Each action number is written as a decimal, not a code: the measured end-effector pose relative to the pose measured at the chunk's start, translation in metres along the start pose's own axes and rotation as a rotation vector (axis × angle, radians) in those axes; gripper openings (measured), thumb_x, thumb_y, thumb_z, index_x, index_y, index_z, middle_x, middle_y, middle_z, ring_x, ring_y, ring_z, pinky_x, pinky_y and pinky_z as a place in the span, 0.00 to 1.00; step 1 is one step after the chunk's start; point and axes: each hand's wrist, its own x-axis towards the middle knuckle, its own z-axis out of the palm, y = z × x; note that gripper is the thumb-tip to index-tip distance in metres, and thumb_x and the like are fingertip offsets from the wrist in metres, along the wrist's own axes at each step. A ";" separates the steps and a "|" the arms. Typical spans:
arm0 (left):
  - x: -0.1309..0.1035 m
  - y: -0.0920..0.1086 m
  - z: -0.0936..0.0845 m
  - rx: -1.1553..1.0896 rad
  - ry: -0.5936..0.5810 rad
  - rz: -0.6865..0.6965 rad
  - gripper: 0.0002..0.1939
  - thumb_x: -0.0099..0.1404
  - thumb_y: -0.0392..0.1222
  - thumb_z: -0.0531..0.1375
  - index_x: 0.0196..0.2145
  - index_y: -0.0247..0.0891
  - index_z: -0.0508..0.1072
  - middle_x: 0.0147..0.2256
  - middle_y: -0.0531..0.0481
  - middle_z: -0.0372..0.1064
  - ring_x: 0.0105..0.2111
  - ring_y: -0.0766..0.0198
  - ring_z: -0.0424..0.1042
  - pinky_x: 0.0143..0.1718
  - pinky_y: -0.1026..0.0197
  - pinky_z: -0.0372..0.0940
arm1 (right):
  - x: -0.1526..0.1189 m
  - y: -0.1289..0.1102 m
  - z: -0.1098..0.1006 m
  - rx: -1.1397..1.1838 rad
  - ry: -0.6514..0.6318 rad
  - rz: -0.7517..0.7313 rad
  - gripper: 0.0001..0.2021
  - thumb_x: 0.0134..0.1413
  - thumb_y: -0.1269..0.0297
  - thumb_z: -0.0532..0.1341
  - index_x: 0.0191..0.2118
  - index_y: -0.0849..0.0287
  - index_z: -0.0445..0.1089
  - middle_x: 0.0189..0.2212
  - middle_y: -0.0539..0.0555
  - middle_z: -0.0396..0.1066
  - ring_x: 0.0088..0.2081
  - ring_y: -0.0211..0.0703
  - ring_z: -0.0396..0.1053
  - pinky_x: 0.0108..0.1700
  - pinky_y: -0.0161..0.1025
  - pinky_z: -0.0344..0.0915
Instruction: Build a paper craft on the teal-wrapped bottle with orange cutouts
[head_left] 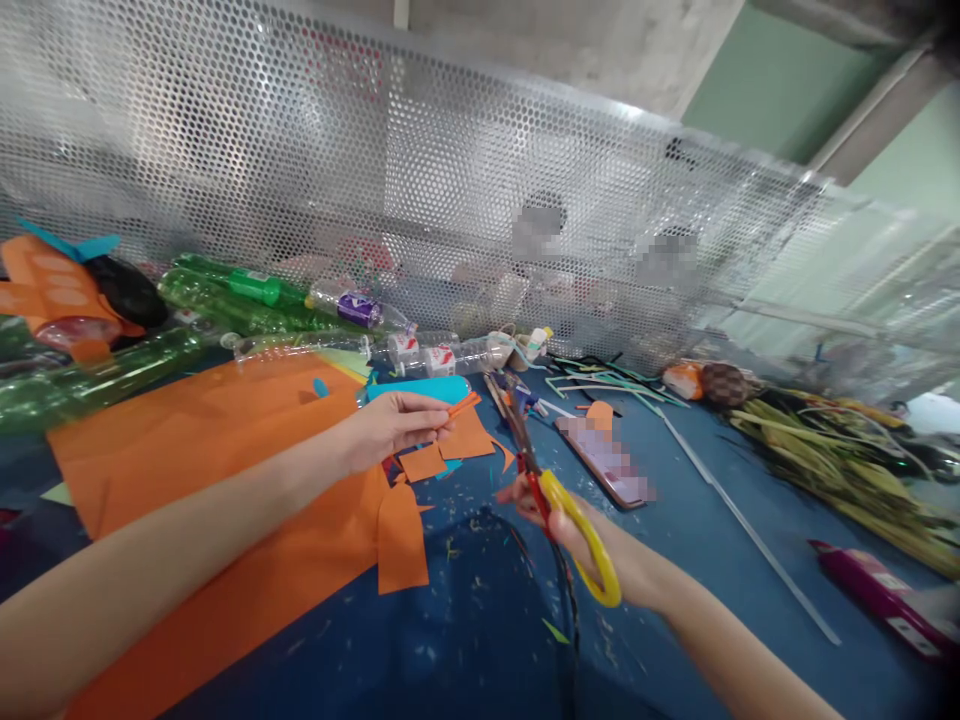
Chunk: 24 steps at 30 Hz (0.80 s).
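Observation:
Pinched in the fingers of my left hand (pixel 397 428) is a narrow orange paper strip (pixel 465 403), its end pointing right. My right hand (pixel 577 540) grips scissors (pixel 577 520) with yellow and red handles, the blades pointing up and away; whether the blades are parted is blurred. Beneath my left arm lie large orange paper sheets (pixel 247 570). A rounded orange paper piece (pixel 402 540) and small square orange scraps (pixel 423 462) are between my hands. Behind my left hand lies a blue rolled or tubular piece (pixel 427 389).
A phone (pixel 604 460) lies right of the scissors. Clear bottles (pixel 450 358) and green bottles (pixel 247 290) line the back left. An orange paper-covered bottle model (pixel 56 290) stands far left. Dried stalks (pixel 832 470) and a purple marker-like tube (pixel 877 595) are at right, a perforated screen (pixel 450 150) behind.

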 end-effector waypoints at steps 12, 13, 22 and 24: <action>-0.004 0.000 0.007 -0.003 -0.007 -0.020 0.07 0.50 0.35 0.68 0.30 0.34 0.77 0.26 0.51 0.75 0.26 0.71 0.73 0.39 0.67 0.68 | 0.010 -0.029 0.014 -0.428 0.033 -0.124 0.17 0.59 0.50 0.48 0.43 0.59 0.59 0.33 0.55 0.63 0.32 0.44 0.62 0.36 0.42 0.63; -0.004 0.000 0.006 0.005 -0.022 -0.011 0.07 0.50 0.36 0.68 0.30 0.34 0.77 0.26 0.51 0.75 0.26 0.72 0.72 0.38 0.67 0.68 | 0.011 -0.028 0.014 -0.432 0.037 -0.124 0.17 0.59 0.50 0.49 0.42 0.59 0.60 0.34 0.56 0.63 0.33 0.44 0.62 0.37 0.42 0.63; -0.004 -0.003 0.007 0.064 -0.051 0.001 0.10 0.47 0.39 0.70 0.29 0.33 0.77 0.26 0.50 0.74 0.26 0.70 0.71 0.38 0.64 0.67 | 0.016 -0.022 0.016 -0.478 0.035 -0.100 0.19 0.59 0.46 0.45 0.39 0.58 0.57 0.29 0.52 0.61 0.29 0.42 0.60 0.33 0.40 0.61; -0.004 -0.004 0.006 0.077 -0.044 -0.001 0.10 0.47 0.39 0.69 0.29 0.33 0.78 0.26 0.50 0.74 0.26 0.70 0.71 0.38 0.64 0.67 | 0.017 -0.021 0.017 -0.489 0.048 -0.102 0.20 0.59 0.46 0.45 0.38 0.58 0.58 0.28 0.52 0.61 0.28 0.41 0.60 0.32 0.40 0.61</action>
